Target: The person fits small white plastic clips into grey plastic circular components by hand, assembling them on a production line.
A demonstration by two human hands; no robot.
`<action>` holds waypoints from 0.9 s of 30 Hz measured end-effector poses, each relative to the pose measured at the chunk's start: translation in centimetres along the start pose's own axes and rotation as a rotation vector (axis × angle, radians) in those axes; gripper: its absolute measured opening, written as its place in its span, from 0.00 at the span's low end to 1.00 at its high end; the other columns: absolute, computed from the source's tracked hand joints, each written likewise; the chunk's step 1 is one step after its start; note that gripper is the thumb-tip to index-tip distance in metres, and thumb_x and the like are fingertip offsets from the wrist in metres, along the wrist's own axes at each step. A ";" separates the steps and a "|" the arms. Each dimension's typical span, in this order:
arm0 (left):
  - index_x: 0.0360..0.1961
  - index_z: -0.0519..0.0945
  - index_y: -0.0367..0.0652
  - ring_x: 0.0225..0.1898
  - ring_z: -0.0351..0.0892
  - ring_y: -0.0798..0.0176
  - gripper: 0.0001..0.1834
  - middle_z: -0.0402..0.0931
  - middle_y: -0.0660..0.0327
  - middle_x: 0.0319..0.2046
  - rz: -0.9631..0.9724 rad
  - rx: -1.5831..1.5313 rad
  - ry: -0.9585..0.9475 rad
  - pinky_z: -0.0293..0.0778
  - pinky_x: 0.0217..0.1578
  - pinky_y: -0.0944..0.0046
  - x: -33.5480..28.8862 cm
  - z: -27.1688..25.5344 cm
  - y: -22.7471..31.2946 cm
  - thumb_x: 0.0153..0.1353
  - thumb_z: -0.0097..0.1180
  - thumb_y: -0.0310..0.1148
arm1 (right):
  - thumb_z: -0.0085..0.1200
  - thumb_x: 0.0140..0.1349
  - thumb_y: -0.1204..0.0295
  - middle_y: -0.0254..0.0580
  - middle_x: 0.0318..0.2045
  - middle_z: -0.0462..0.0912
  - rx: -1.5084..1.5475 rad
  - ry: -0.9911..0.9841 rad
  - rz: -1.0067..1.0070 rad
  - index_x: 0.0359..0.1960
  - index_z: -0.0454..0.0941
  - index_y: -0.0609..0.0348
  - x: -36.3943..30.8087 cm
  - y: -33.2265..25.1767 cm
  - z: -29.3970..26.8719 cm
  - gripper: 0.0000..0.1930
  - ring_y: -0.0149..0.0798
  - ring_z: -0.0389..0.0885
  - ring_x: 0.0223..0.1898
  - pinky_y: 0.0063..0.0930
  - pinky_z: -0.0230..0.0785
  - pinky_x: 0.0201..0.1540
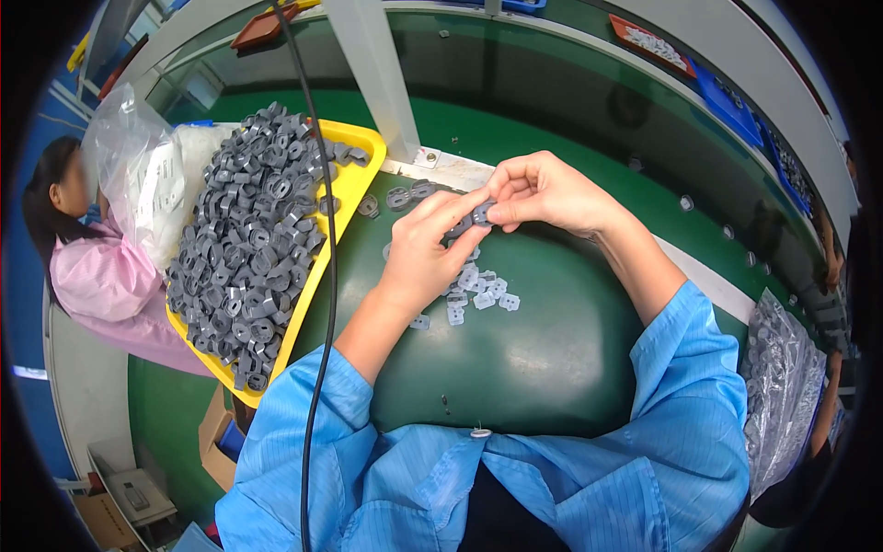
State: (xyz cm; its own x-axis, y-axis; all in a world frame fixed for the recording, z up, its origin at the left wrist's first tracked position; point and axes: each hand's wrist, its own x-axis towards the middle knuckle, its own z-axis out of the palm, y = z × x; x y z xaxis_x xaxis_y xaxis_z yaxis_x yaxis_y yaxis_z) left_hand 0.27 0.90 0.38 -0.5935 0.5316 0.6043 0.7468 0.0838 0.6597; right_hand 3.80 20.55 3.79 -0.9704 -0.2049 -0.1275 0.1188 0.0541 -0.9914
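Observation:
My left hand (pixel 425 247) and my right hand (pixel 550 195) meet over the far part of the green work surface. Between their fingertips is a small dark grey plastic part (pixel 482 214), gripped from both sides. The fingers hide some of it, so its exact kind is unclear. Just below my left hand lies a loose heap of small pale translucent plates with holes (pixel 484 299). Beyond that hand, several grey plastic parts (pixel 400 198) rest against the pale edge strip.
A yellow tray (pixel 370 140) heaped with grey plastic parts (pixel 248 239) stands at left. A black cable (pixel 321 368) hangs across it. A metal post (pixel 368 74) rises ahead, before a green conveyor belt (pixel 552 120). A clear bag (pixel 782 396) lies right. Another person (pixel 110 267) sits left.

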 end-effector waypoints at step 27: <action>0.44 0.74 0.34 0.33 0.79 0.70 0.12 0.76 0.58 0.37 -0.490 -0.696 -0.029 0.78 0.36 0.70 0.1 -0.6 0.1 0.60 0.57 0.23 | 0.60 0.55 0.77 0.34 0.34 0.79 0.030 0.163 -0.187 0.44 0.76 0.64 -0.5 1.2 2.2 0.15 0.24 0.77 0.34 0.19 0.72 0.42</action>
State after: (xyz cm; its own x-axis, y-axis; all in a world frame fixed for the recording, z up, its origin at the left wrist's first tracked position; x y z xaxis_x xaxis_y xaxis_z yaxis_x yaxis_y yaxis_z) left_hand 0.10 0.46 0.77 -0.7870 0.5923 0.1729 0.0472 -0.2217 0.9740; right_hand 4.88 18.61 2.64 -0.9969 -0.0484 0.0625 -0.0626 0.0003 -0.9980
